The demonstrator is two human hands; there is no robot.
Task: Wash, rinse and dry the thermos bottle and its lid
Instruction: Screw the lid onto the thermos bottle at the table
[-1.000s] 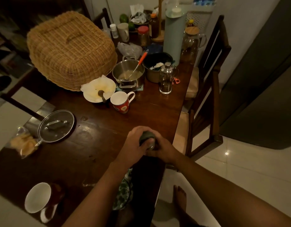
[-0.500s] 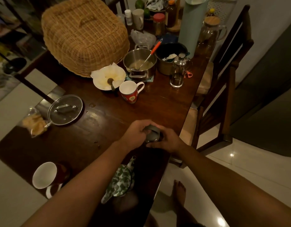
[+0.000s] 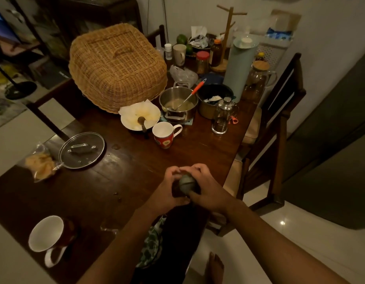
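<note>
The thermos bottle [image 3: 186, 184] stands near the right edge of the wooden table [image 3: 136, 160], seen almost end-on so only its rounded grey lid [image 3: 187, 181] shows, and I have both hands close together on it: my left hand [image 3: 170, 189] wrapped around the dark body below, my right hand [image 3: 206, 187] curled over the cap. I judge it rigid, smooth and probably slippery once wet, fairly light if empty, so I'd hold the body firmly and twist at the cap's rim. The red mug [image 3: 164, 134] stands well apart.
</note>
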